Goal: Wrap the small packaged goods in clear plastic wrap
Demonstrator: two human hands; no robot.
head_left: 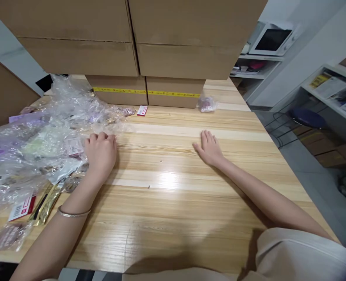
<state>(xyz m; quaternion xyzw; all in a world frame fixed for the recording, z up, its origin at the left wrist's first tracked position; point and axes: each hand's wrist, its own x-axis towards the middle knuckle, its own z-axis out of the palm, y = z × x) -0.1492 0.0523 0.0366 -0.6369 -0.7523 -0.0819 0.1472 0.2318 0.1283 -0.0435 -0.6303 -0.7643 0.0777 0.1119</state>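
On the wooden table (190,203), left hand (101,152) loosely curled, fingertips touching the near-right edge of the heap of clear plastic packets (44,144), gripping nothing. Right hand (209,148) flat, palm down, fingers spread slightly on bare wood, well apart from the left. Beyond, at the far edge, stacked cardboard boxes (173,58).

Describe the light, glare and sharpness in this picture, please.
Head view: a bright white glare sits on the wooden table between the left hand and the right hand; soft shadows fall along both forearms and at the near edge; the clear plastic bags shine and hide their contents; the cardboard boxes lean outward from lens distortion; the shelves at right look slightly soft.
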